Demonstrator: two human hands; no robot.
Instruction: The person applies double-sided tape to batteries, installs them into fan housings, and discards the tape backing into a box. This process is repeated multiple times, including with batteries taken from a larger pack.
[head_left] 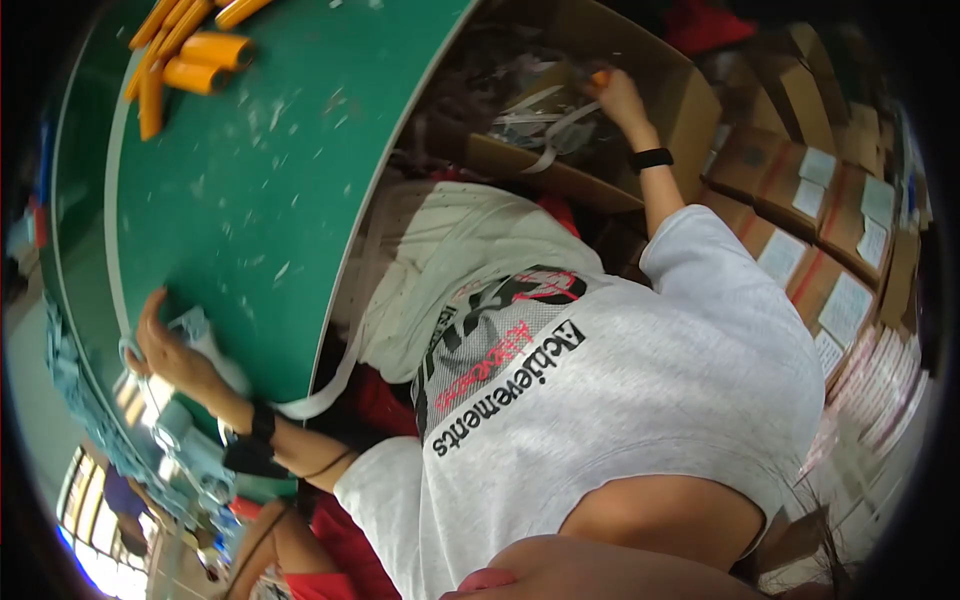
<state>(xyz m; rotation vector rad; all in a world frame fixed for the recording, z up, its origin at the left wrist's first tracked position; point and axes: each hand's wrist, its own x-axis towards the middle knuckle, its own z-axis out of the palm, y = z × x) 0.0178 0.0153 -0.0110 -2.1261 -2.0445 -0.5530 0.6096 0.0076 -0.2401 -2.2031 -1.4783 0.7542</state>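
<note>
On the right, my right hand (622, 100) reaches over an open cardboard box (560, 170). Its fingers are closed on a small orange piece (600, 78), most of which they hide. Clear plastic wrapping and white strips (545, 125) lie in the box beneath it. At the left edge of the green table, my left hand (180, 358) has its thumb and fingers apart. A small white ring (128, 350) is by its fingertips, and whether they touch is unclear. Several orange tubes (205, 65) lie in a loose pile at the table's far left.
The green tabletop (260, 200) carries small pale scraps and ends in a pale rim. Several labelled cardboard cartons (790, 190) are stacked on the right. Beside them sit white rolls (880, 385). Light-blue pieces (85, 400) line the left side. Another person (125, 505) is at lower left.
</note>
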